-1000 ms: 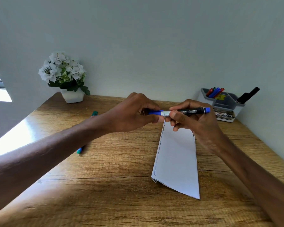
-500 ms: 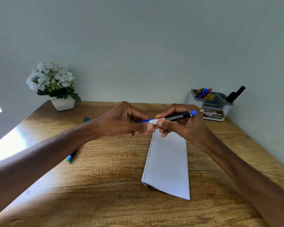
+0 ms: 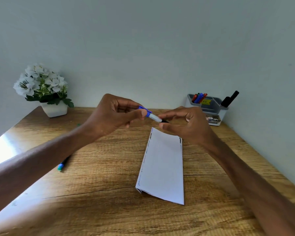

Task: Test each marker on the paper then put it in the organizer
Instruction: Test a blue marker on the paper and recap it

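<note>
Fingers of the left hand pinch the blue cap. The right hand grips the blue-and-black felt marker above the far end of the folded white paper. Several coloured markers stand in the grey plastic organizer at far right. A green-tipped marker at near left likely awaits testing.

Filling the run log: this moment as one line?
blue marker: in both hands | left hand: grips blue end | right hand: pinches black barrel | paper: on desk | organizer: back right, markers inside
</note>
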The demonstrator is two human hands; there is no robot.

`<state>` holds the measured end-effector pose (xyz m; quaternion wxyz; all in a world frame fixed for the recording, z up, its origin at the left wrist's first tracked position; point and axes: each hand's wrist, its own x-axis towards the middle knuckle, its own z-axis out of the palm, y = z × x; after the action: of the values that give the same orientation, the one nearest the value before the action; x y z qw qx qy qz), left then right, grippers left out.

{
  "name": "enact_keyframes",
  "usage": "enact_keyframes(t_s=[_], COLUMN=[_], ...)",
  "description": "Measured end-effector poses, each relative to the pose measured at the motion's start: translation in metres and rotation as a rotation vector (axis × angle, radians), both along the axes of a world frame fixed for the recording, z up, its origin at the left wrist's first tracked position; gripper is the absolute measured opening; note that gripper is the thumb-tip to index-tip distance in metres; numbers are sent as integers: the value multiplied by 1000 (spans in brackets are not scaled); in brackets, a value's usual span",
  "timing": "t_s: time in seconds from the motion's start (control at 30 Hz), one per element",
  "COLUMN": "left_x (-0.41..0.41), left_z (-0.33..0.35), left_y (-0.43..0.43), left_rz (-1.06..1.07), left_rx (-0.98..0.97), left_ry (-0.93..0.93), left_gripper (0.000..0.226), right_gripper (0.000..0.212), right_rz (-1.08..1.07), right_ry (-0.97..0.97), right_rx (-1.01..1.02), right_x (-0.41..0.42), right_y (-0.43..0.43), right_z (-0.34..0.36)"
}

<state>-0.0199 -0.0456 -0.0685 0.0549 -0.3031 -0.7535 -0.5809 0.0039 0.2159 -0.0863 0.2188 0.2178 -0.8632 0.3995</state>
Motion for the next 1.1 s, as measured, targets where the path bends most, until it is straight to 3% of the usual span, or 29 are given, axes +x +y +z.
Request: enact_keyframes(t_s=[0.13, 0.27, 0.37, 0.53, 0.63, 0.7, 0.93, 1.1], left_x=[5, -8, -16, -21, -30, -37, -48, -48], left_z=[1, 2, -3, -12, -21, -28, -28, -26], left_y=[21, 50, 80, 139, 169, 183, 193, 197], left_rz=[13, 38, -29, -126, -213, -269, -321, -319], left_rx=[-34, -83, -287, -657, -912, -997, -1008, -1044], left_ry=[75, 16, 96, 307, 351, 344, 339, 327], left_gripper=[16, 21, 23, 44, 39, 28, 34, 39], right_gripper=[26, 26, 29, 72, 84, 77, 38, 33], right_rz=[-94, -274, -404, -581, -635, -669, -767, -863], right_ry=[150, 225, 270, 263, 276, 327, 469, 372], right_rx=[255, 235, 113, -43, -94, -94, -72, 45], right_x=[3, 4, 2, 1, -2, -6, -22, -37], right_y=[2, 25, 50, 80, 92, 100, 121, 130], right_z=[6, 16, 22, 26, 28, 30, 37, 29])
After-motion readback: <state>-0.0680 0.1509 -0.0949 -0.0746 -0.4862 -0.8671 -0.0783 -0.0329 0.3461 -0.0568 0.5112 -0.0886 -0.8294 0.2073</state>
